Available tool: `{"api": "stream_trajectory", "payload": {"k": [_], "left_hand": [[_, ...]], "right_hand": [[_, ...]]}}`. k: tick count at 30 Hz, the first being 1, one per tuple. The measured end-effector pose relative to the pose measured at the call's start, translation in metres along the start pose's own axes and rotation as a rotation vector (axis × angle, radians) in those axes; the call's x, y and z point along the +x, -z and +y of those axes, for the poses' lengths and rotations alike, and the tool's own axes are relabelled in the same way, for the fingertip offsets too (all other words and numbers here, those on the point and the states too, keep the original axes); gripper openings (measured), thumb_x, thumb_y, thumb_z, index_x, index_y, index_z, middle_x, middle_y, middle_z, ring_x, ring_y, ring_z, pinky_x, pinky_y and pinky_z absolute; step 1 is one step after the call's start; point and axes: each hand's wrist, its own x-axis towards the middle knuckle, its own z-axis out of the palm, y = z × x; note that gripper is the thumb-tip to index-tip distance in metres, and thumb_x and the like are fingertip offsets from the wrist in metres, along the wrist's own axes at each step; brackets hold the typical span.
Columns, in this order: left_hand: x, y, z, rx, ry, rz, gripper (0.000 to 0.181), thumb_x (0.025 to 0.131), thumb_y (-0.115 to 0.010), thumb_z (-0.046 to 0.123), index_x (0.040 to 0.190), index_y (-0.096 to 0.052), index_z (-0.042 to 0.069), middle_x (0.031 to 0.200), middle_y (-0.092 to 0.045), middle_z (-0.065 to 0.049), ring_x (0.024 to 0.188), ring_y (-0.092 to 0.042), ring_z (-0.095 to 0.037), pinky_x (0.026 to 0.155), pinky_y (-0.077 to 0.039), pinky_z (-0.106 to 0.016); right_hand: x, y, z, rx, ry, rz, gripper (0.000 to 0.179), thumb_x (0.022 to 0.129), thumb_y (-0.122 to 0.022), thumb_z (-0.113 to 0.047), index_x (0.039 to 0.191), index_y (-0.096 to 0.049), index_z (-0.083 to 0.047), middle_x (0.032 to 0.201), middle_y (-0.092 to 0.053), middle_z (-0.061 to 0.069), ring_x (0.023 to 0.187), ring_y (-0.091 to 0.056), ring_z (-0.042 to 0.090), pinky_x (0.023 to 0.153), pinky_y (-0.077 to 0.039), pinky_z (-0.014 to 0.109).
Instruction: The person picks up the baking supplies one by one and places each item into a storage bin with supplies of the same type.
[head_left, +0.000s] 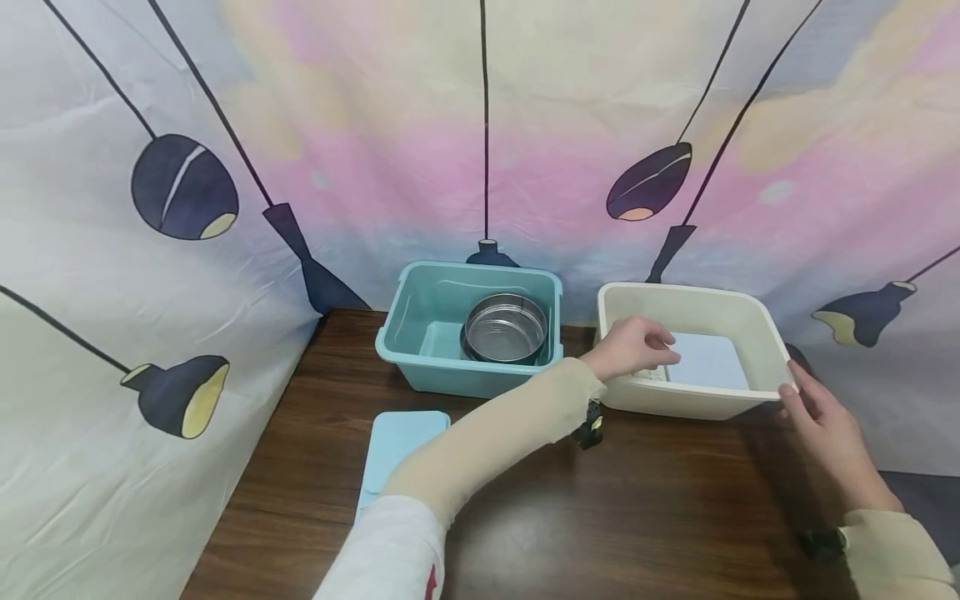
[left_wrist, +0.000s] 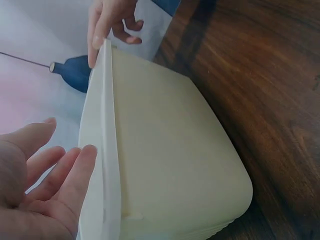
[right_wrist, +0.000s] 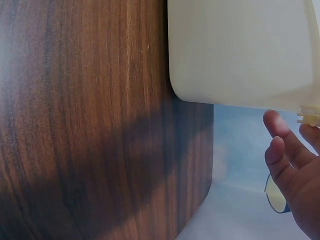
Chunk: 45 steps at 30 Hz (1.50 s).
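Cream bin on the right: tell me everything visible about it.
The cream bin is open-topped, rectangular with rounded corners and a thick rim, and looks like plastic. It stands upright on the wood-look table, right of the teal bin. A flat pale panel is inside. The right hand grips its near right rim corner; whether the left hand touches it is unclear.

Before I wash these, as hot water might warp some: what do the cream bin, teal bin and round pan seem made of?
Cream bin: probably plastic, satin; smooth moulded wall, rounded corners.
Teal bin: likely plastic too, slightly glossy; soft sheen, moulded lip.
Round pan: looks like metal, shiny grey; bright reflections inside, though which metal I can't tell.
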Motion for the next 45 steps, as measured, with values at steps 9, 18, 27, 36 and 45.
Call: {"api": "stream_trajectory", "payload": {"k": [9,18,27,36,45], "left_hand": [[-0.025,0.008,0.008,0.067,-0.041,-0.084,0.035,0.097,-0.077,0.019,0.128,-0.072,0.003,0.108,-0.076,-0.005,0.080,-0.070,-0.007,0.069,-0.056,-0.012],[-0.052,0.014,0.015,0.102,-0.094,-0.128,0.034,0.095,-0.079,0.020,0.126,-0.073,0.005,0.113,-0.075,-0.005,0.093,-0.067,-0.001,0.079,-0.054,-0.008],[-0.083,0.024,0.014,0.117,-0.115,-0.114,0.033,0.095,-0.080,0.021,0.124,-0.074,0.006,0.119,-0.076,-0.008,0.092,-0.068,0.003,0.081,-0.054,-0.008],[-0.109,0.036,0.011,0.089,-0.095,-0.114,0.033,0.093,-0.082,0.022,0.122,-0.075,0.008,0.111,-0.076,0.001,0.088,-0.067,0.004,0.080,-0.056,-0.011],[-0.132,0.046,0.005,0.104,-0.113,-0.137,0.031,0.093,-0.081,0.019,0.122,-0.076,0.009,0.112,-0.076,0.004,0.090,-0.066,0.006,0.082,-0.056,-0.011]], "right_hand": [[0.001,0.002,0.004,-0.018,0.013,0.014,0.061,0.112,-0.046,-0.029,0.164,-0.026,-0.006,0.105,-0.065,0.032,0.075,-0.046,-0.017,0.062,-0.036,0.017],[-0.001,0.001,0.001,-0.024,-0.009,0.004,0.061,0.113,-0.044,-0.030,0.165,-0.023,-0.006,0.110,-0.063,0.035,0.075,-0.042,-0.020,0.070,-0.050,0.044],[0.001,0.000,0.000,-0.001,-0.005,-0.006,0.062,0.113,-0.042,-0.032,0.166,-0.020,-0.008,0.109,-0.062,0.036,0.076,-0.040,-0.020,0.078,-0.047,0.071],[0.000,-0.001,0.001,-0.009,-0.002,0.007,0.062,0.113,-0.043,-0.032,0.166,-0.021,-0.009,0.104,-0.064,0.034,0.075,-0.041,-0.020,0.072,-0.052,0.056],[0.000,-0.002,0.000,0.001,-0.009,0.006,0.062,0.113,-0.042,-0.032,0.166,-0.020,-0.009,0.103,-0.063,0.033,0.075,-0.040,-0.020,0.076,-0.047,0.071]]}}
